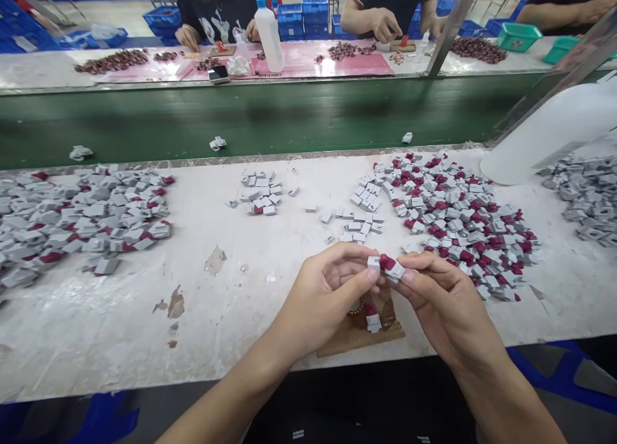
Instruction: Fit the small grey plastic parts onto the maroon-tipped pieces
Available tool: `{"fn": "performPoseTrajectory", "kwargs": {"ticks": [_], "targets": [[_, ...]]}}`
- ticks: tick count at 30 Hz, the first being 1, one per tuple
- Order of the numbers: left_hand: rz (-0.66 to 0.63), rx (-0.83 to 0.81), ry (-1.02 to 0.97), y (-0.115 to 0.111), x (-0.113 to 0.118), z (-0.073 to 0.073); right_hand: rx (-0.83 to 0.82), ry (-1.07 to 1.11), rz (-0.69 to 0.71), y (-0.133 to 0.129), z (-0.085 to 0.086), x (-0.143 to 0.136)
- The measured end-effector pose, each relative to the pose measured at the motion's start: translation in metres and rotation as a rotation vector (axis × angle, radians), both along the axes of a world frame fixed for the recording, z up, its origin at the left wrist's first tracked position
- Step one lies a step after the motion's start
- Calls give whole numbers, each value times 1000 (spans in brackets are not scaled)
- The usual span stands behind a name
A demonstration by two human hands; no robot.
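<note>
In the head view, I am holding both hands above a wooden board [348, 342] on the table [216, 328]. My left hand [324, 296] is pinching a grey block [373, 264]; my right hand [448, 299] is pinching a maroon-and-grey piece [394, 270], its maroon end facing the block. I am probably fitting them together; whether they are joining, I cannot tell. The next move is calling for steady grips and careful alignment.
</note>
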State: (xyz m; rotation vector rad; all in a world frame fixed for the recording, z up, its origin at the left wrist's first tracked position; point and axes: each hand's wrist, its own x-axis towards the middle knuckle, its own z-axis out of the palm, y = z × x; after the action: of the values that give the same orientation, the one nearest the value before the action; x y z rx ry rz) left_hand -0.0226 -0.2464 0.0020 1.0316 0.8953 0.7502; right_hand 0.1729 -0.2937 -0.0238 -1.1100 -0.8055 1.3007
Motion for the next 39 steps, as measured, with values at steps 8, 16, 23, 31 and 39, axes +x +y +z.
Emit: {"fn": "performPoseTrajectory", "kwargs": {"ticks": [8,16,23,31,39], "targets": [[-83,128,87,-1,-9,7,50,-235,177,7,15,12],[-124,566,537,80,4,12,84,-760,159,76,36,31],[342,469,846,235,12,-2,-49,-1400,-98,234,39,50],[367,427,996,293,35,-18,-132,-1510,-6,319,18,20],[211,613,1156,234,-24,-3,162,-1364,71,242,47,18]]}}
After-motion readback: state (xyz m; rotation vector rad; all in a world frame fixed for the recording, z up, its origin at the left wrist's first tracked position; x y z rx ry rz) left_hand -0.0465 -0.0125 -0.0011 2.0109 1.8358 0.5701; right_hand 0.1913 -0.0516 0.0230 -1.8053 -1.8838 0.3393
